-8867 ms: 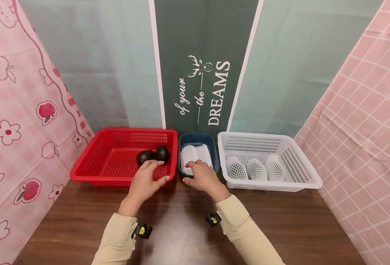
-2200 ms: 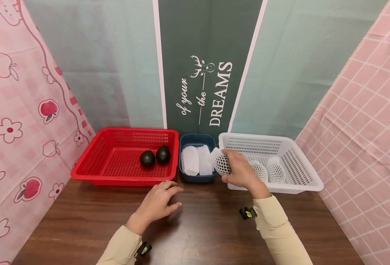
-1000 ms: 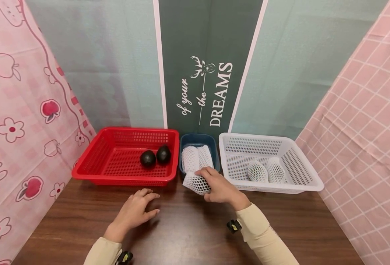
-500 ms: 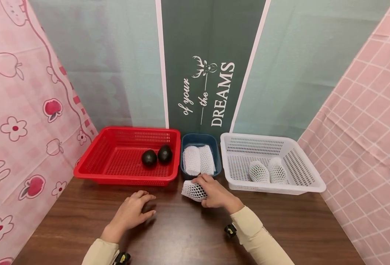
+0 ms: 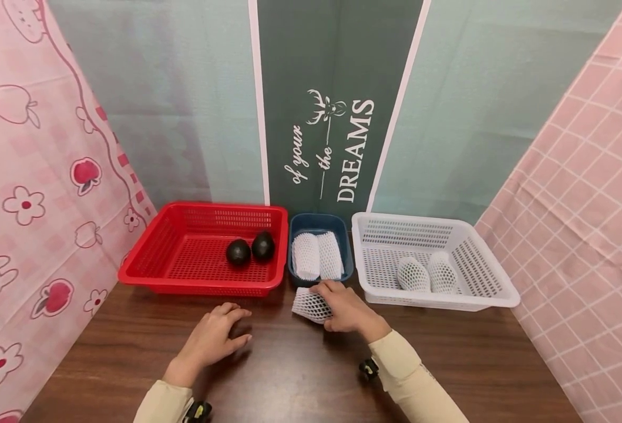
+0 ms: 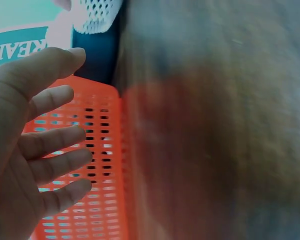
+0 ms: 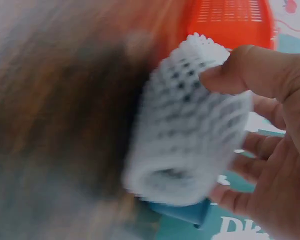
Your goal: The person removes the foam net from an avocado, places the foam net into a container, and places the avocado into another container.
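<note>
My right hand (image 5: 349,308) grips an avocado in a white foam net (image 5: 312,305) over the table, just in front of the blue bin (image 5: 318,222). In the right wrist view the thumb presses on the net (image 7: 187,125), and dark gaps show through its mesh. My left hand (image 5: 208,337) hovers or rests over the table in front of the red basket (image 5: 199,288); its fingers are loosely spread and hold nothing. Two bare dark avocados (image 5: 263,246) lie in that basket's right side. Flat white foam nets (image 5: 306,256) lie in the blue bin.
A white basket (image 5: 437,298) on the right holds two netted avocados (image 5: 413,274). All three containers stand in a row at the back of the brown wooden table (image 5: 289,376). Printed cloth (image 5: 184,117) hangs behind them, and pink cloth lines both sides.
My right hand took the netted avocado out of the white basket and carried it left, then down toward me, before the blue bin. My left hand drew back from the red basket.
</note>
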`<action>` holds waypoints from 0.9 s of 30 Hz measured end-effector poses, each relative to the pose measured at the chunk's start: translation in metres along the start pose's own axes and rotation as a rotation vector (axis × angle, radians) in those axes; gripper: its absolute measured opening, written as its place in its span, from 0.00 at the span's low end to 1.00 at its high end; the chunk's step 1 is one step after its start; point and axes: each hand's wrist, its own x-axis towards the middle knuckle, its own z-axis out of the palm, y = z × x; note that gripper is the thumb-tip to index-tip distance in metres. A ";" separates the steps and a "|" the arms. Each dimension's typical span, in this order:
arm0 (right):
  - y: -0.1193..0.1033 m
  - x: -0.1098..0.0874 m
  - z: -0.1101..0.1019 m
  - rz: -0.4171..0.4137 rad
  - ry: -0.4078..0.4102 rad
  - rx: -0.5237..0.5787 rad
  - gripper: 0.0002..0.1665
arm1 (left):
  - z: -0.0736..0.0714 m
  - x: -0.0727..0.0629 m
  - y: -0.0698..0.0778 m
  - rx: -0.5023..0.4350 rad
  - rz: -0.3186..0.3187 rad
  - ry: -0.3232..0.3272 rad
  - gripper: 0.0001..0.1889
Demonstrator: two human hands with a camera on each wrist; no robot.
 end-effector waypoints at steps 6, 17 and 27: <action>-0.007 -0.004 -0.021 0.098 0.023 -0.063 0.37 | -0.015 0.006 0.006 -0.003 0.000 0.046 0.23; -0.012 -0.010 -0.031 0.084 0.058 -0.028 0.36 | -0.018 0.007 0.006 -0.007 -0.007 0.047 0.24; -0.019 -0.025 -0.015 0.278 0.214 0.204 0.31 | -0.001 0.009 0.010 -0.140 0.032 0.172 0.22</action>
